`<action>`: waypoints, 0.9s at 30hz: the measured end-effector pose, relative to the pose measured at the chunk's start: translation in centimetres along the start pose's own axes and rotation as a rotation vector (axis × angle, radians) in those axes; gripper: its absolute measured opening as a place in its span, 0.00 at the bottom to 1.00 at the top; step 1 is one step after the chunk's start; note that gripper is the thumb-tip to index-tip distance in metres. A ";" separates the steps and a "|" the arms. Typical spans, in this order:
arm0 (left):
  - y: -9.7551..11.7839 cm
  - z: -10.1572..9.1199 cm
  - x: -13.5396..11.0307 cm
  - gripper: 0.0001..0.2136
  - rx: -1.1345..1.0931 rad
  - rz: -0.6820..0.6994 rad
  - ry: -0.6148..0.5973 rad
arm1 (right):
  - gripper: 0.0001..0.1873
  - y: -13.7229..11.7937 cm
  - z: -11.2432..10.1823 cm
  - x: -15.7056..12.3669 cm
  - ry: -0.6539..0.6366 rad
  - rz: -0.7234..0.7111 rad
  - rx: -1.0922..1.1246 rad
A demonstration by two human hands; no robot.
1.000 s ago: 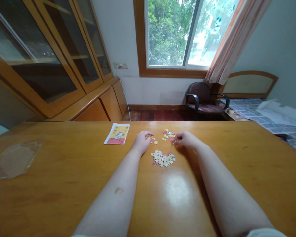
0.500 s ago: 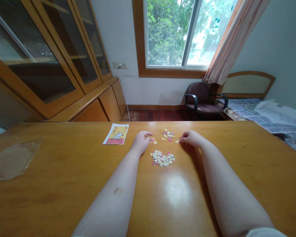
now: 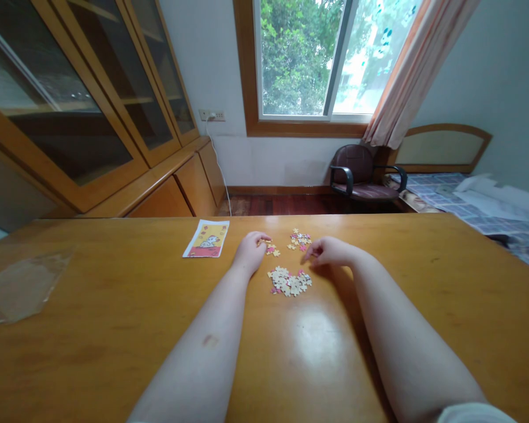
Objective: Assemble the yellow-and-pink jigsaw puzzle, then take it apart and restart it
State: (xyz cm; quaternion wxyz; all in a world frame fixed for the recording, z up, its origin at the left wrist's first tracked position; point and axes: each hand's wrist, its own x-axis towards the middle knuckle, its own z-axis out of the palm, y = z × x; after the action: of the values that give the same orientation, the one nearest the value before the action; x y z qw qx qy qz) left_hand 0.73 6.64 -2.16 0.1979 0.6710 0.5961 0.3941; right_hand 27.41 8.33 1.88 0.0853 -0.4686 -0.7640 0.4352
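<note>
My left hand [image 3: 250, 251] rests on the table, its fingers loosely stretched beside a few yellow and pink puzzle pieces [image 3: 273, 250]. Partly under those fingertips the pieces' left side is hidden. My right hand [image 3: 328, 252] hovers low with fingers slightly apart and bent, between two groups of pieces; I see nothing held in it. Beyond its fingertips lies a loose cluster of coloured puzzle pieces [image 3: 300, 238]. Nearer to me, a larger pile of puzzle pieces [image 3: 290, 281] lies mostly with pale backs up and a few pink ones.
A picture card [image 3: 206, 239] with a white animal on yellow and pink lies left of my left hand. A clear plastic bag [image 3: 24, 285] is flat at the table's [image 3: 127, 329] left. Beyond the far edge stand a chair [image 3: 361, 170], a bed and a glass-doored cabinet.
My right hand has moved left, towards the middle. The yellow piece that lay at its fingertips no longer shows. My left hand stays almost where it was.
</note>
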 end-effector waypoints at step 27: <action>0.5 -0.2 -0.2 0.13 0.014 0.049 -0.038 | 0.14 -3.0 2.3 0.6 0.103 0.023 -0.239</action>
State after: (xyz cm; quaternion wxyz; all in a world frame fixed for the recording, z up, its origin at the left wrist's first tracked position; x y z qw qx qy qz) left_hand 0.95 6.28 -1.73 0.1947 0.6941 0.5785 0.3817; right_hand 23.93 6.87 2.58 0.0631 -0.5059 -0.7995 0.3176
